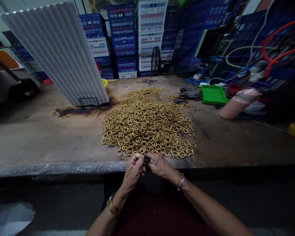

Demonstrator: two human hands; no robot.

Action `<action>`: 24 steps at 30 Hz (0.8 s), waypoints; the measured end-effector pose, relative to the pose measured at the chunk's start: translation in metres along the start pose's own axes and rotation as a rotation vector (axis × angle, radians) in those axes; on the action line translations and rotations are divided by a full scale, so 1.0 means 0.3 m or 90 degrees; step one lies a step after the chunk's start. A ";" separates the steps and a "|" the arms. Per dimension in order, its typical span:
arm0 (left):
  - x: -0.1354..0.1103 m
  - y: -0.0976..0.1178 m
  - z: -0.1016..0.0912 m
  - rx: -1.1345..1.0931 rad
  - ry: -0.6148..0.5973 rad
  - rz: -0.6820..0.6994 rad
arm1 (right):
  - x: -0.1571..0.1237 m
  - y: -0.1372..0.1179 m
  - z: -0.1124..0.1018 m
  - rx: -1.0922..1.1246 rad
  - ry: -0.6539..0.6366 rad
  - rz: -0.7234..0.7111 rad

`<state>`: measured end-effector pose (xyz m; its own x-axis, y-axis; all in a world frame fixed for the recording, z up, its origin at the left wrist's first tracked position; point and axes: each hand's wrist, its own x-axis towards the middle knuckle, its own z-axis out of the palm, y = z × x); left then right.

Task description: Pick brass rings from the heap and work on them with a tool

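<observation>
A large heap of brass rings (147,126) lies on the worn workbench (51,137). My left hand (133,171) and my right hand (158,165) meet just in front of the heap, at the bench's metal front edge (56,168). Both hands are closed in a pinch. My left fingers grip a brass ring at the heap's near rim. My right fingers hold a small dark object with a bluish tip, too small to name. A watch sits on my left wrist and a metal bangle on my right.
A white corrugated panel (61,52) leans at the back left. Stacked blue and white crates (137,39) line the rear. A green tray (213,95), a grey rag (190,93), a pink cylinder (238,103) and red and white hoses (272,42) crowd the right.
</observation>
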<state>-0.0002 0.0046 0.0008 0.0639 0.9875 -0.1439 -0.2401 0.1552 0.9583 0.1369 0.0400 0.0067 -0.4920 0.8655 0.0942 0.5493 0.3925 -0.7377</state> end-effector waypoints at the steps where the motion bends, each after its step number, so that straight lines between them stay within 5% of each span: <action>1: -0.004 0.003 -0.001 0.016 0.000 0.003 | -0.001 0.001 -0.002 -0.010 -0.006 0.001; 9: -0.085 0.068 0.018 -0.136 -0.068 -0.084 | -0.018 0.050 -0.013 -0.147 0.048 0.077; 15: -0.084 0.017 -0.013 -0.263 0.024 -0.155 | -0.026 0.081 0.024 -0.172 0.154 0.124; 24: -0.090 -0.015 -0.036 -0.286 0.035 -0.183 | -0.023 0.025 0.047 -0.280 0.074 0.154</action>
<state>-0.0111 -0.0225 -0.0024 0.1398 0.9017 -0.4090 -0.6127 0.4033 0.6797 0.1349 0.0326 -0.0090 -0.2515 0.9667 0.0476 0.8825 0.2492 -0.3990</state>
